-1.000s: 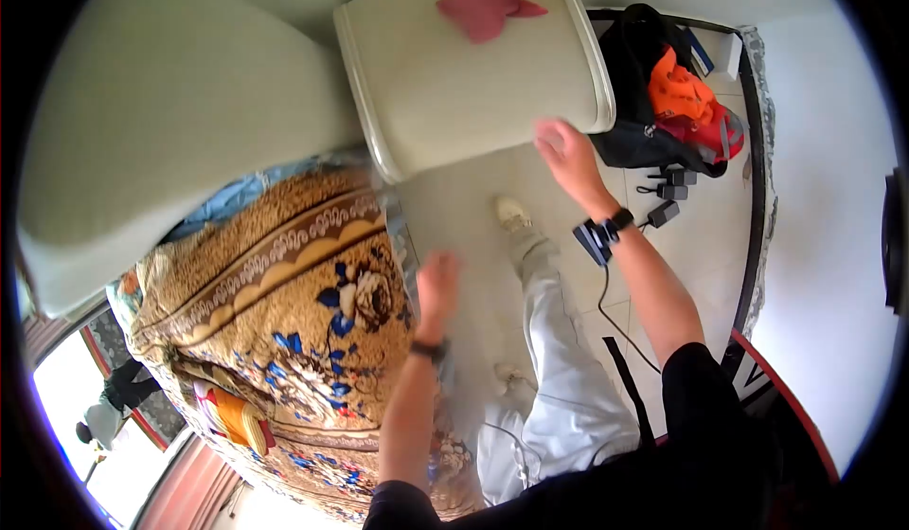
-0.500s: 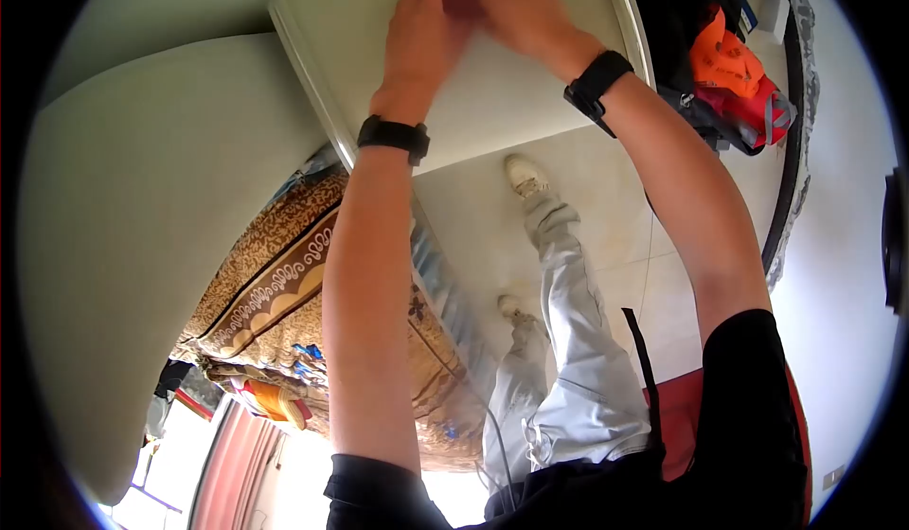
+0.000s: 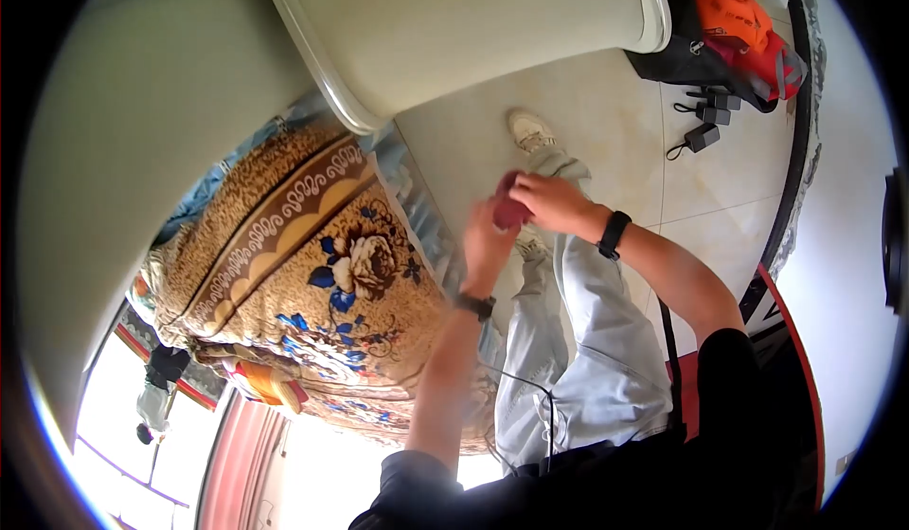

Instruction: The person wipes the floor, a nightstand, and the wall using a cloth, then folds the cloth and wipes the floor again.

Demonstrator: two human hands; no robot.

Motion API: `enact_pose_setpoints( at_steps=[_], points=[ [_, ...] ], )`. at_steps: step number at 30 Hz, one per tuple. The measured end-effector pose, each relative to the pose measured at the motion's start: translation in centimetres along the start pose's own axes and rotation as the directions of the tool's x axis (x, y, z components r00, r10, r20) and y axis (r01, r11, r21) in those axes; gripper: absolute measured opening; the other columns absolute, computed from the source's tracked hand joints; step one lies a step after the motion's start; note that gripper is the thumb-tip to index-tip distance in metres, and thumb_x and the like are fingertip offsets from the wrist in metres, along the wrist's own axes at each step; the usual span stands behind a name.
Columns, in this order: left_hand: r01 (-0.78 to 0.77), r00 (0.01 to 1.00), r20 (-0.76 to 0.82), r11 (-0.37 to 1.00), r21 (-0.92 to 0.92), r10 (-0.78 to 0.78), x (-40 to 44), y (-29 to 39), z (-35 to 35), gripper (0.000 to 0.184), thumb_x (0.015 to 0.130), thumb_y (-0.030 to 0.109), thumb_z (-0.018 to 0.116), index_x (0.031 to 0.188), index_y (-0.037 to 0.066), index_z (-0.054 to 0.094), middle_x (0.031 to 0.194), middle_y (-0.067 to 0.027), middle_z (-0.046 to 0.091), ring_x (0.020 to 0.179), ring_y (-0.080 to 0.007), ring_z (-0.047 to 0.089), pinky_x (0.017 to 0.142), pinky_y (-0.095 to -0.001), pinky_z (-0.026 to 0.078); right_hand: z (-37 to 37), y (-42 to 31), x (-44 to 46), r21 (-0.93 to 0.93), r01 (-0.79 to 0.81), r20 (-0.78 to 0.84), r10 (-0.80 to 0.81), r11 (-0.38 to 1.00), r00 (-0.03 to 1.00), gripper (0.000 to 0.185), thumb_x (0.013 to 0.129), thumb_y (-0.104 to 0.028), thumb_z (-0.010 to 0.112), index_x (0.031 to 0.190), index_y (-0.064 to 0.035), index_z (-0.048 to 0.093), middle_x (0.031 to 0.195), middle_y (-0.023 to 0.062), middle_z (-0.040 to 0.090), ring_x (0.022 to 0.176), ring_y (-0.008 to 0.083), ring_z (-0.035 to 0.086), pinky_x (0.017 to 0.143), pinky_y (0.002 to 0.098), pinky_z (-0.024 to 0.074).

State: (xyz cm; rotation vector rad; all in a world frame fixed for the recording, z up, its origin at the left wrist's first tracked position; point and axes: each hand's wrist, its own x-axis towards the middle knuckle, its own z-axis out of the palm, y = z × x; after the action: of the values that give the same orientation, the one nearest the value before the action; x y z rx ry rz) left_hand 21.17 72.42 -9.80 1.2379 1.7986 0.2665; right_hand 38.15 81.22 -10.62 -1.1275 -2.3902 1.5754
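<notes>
A dark red, crumpled piece that looks like a cloth (image 3: 511,211) is held between my two hands, in front of my legs. My left hand (image 3: 485,243) is closed on its lower left side, somewhat blurred. From the upper right, my right hand (image 3: 552,202) grips it with bent fingers. Parts of the cloth are hidden by the fingers. Beyond the hands, at the top of the view, stands a cream-white panel-like surface (image 3: 464,37) with a glossy rounded edge; neither hand touches it.
On the left lies a brown floral blanket (image 3: 365,265) over a bed-like surface. At the upper right, a black bag (image 3: 677,61) and an orange cloth bag (image 3: 734,9) lie near small dark boxes with loops (image 3: 703,138) on the tiled floor (image 3: 606,104). A thin cable hangs before my waist.
Both hands have come down and back from the white surface towards my body, bringing the red cloth with them. The view has shifted, showing more blanket and the small boxes.
</notes>
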Motion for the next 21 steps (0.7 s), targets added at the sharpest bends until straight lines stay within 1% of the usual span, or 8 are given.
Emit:
enact_pose_setpoints(
  at_steps=[2,7,10,11,14,17,20,21],
  points=[
    [0.107,0.992,0.079,0.987,-0.121,-0.098,-3.8,-2.6,2.2,0.053,0.075,0.01,0.075,0.125,0.012,0.058,0.108,-0.0112,0.061,0.091,-0.0256,0.066,0.077,-0.0357,0.055,2.8,0.2,-2.3,0.052,0.033,0.106,-0.039,0.998,0.994,0.033,0.073,-0.008,0.071,0.104,-0.0083,0.059,0.105,0.0079,0.059,0.103,0.029,0.06,0.081,0.0395,0.0533],
    [0.002,1.0,-0.001,0.994,-0.112,-0.002,-6.4,-4.0,4.8,0.05,0.077,0.007,0.073,0.124,0.007,0.057,0.107,-0.0114,0.059,0.088,-0.0237,0.064,0.076,-0.0337,0.054,5.2,0.5,-4.2,0.024,-0.118,0.275,0.107,0.993,0.955,0.043,0.075,-0.009,0.071,0.116,-0.0089,0.058,0.117,0.0076,0.061,0.105,0.0308,0.061,0.084,0.0402,0.0534],
    [0.031,0.995,-0.086,0.967,-0.252,-0.054,-5.4,-5.9,7.1,0.051,0.077,0.004,0.074,0.125,0.005,0.056,0.108,-0.0118,0.056,0.088,-0.0236,0.061,0.075,-0.0337,0.053,6.9,1.5,-4.2,-0.014,-0.098,0.169,0.099,0.995,0.981,0.058,0.074,-0.01,0.072,0.129,-0.0109,0.053,0.128,0.0097,0.056,0.11,0.032,0.06,0.088,0.04,0.0531],
    [-0.01,0.991,-0.129,0.951,-0.309,-0.032,-5.0,-6.5,7.5,0.053,0.076,0.001,0.074,0.126,0.005,0.055,0.109,-0.012,0.054,0.088,-0.0241,0.059,0.074,-0.0338,0.052,8.0,2.2,-4.1,0.086,-0.096,0.056,0.091,0.992,0.994,0.073,0.074,-0.01,0.074,0.14,-0.0132,0.043,0.139,0.012,0.049,0.116,0.0337,0.057,0.092,0.0405,0.052],
    [-0.097,0.976,-0.218,0.941,-0.325,0.025,-1.9,-10.3,9.6,0.054,0.075,-0.001,0.074,0.126,0.005,0.055,0.105,-0.011,0.055,0.086,-0.0232,0.059,0.073,-0.0336,0.052,11.5,6.1,-1.8,0.02,-0.143,0.018,0.143,0.989,0.99,0.08,0.075,-0.01,0.075,0.145,-0.0142,0.037,0.143,0.0137,0.045,0.119,0.0353,0.055,0.093,0.0412,0.0514],
    [-0.151,0.962,-0.261,0.957,-0.249,0.084,1.6,-14.0,11.2,0.052,0.074,-0.002,0.074,0.123,0.006,0.057,0.1,-0.0097,0.056,0.083,-0.0213,0.06,0.071,-0.0322,0.052,13.9,9.5,1.1,0.166,-0.022,-0.068,0.034,0.986,0.997,0.075,0.076,-0.009,0.074,0.143,-0.0147,0.04,0.142,0.0142,0.047,0.119,0.037,0.055,0.091,0.042,0.0517],
    [-0.235,0.921,-0.369,0.936,-0.261,0.129,6.7,-16.6,12.7,0.049,0.074,-0.001,0.075,0.12,0.007,0.059,0.097,-0.0087,0.057,0.08,-0.0211,0.061,0.07,-0.0321,0.052,12.7,10.7,5.6,0.147,-0.093,0.086,0.08,0.985,0.993,0.071,0.078,-0.008,0.073,0.141,-0.0149,0.042,0.139,0.0128,0.05,0.116,0.0368,0.056,0.09,0.0425,0.0521],
    [-0.238,0.918,-0.375,0.933,-0.271,0.126,8.4,-17.6,13.0,0.048,0.074,-0.001,0.075,0.119,0.006,0.059,0.099,-0.0082,0.057,0.081,-0.0204,0.06,0.071,-0.0312,0.052,13.4,12.4,6.9,0.1,-0.067,0.046,0.063,0.993,0.997,0.069,0.078,-0.008,0.072,0.14,-0.0147,0.043,0.138,0.0125,0.051,0.116,0.0364,0.057,0.089,0.0425,0.0522]
  ],
)
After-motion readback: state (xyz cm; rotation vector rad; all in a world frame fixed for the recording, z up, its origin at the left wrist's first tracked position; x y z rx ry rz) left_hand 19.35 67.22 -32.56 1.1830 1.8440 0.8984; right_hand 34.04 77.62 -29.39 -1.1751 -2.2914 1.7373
